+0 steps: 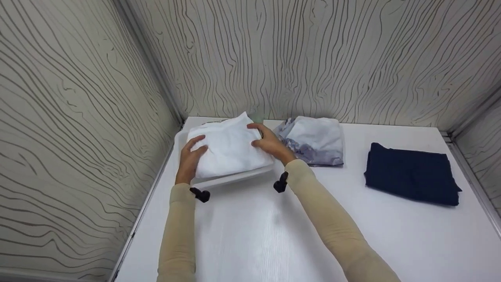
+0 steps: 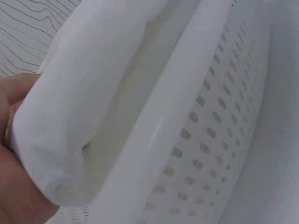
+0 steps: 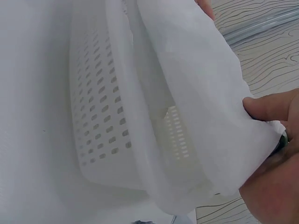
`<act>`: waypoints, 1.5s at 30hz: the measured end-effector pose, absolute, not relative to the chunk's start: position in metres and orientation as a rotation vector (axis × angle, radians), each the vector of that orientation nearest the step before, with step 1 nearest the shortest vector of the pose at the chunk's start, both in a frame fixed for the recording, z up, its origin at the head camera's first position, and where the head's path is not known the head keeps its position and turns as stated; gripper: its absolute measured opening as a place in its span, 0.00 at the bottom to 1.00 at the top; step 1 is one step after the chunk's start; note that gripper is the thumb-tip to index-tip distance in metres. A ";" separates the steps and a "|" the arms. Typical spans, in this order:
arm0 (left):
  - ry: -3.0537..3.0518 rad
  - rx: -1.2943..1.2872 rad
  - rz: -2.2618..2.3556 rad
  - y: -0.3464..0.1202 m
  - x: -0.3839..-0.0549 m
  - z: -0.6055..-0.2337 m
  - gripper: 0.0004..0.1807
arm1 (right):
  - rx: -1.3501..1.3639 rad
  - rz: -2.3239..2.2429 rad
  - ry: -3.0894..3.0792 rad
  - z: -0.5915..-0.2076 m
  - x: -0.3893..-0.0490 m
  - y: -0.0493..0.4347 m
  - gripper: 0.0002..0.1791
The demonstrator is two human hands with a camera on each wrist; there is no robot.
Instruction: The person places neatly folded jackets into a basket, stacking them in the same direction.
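A folded white cloth lies level across the mouth of a white basket with perforated walls. At its left edge my left hand grips the fabric, thumb and fingers over the top. My right hand pinches the opposite edge near a raised corner. In the left wrist view, the cloth bulges just inside the basket rim. The right wrist view shows a gap between the cloth and the rim, with the basket's slotted inner wall visible through it.
Right of the basket lies a folded white and purple-grey garment. A folded navy cloth rests farther right on the white table. Wood-patterned panels stand behind and at the sides.
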State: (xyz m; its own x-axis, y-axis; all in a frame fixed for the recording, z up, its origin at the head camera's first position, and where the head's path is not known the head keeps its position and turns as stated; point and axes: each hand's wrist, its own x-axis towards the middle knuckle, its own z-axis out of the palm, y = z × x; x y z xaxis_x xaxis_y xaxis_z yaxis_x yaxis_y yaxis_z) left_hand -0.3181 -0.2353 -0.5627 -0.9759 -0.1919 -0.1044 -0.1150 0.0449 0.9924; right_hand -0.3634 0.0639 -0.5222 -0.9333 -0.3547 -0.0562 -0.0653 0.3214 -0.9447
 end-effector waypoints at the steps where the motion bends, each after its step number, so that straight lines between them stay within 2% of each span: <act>1: -2.240 0.325 -2.096 -0.236 -0.318 -0.564 0.22 | -0.384 -1.644 2.336 -0.524 -0.363 0.063 0.38; 17: -2.335 0.366 -2.027 -0.234 -0.312 -0.580 0.23 | -0.451 -1.575 2.397 -0.541 -0.359 0.056 0.34; 26: -2.466 0.390 -1.962 -0.235 -0.308 -0.585 0.24 | -0.525 -1.299 2.551 -0.545 -0.359 0.054 0.32; 30: -2.604 0.429 -1.901 -0.239 -0.305 -0.582 0.28 | -0.609 -1.040 2.614 -0.544 -0.357 0.050 0.31; 36: -2.925 0.535 -1.689 -0.240 -0.303 -0.579 0.41 | -0.775 -0.615 2.553 -0.540 -0.348 0.044 0.25; 39: -3.062 0.523 -1.593 -0.239 -0.302 -0.577 0.46 | -0.827 -0.461 2.458 -0.538 -0.343 0.041 0.25; 45: -3.132 0.528 -1.584 -0.240 -0.301 -0.577 0.48 | -0.800 -0.442 2.396 -0.540 -0.339 0.037 0.25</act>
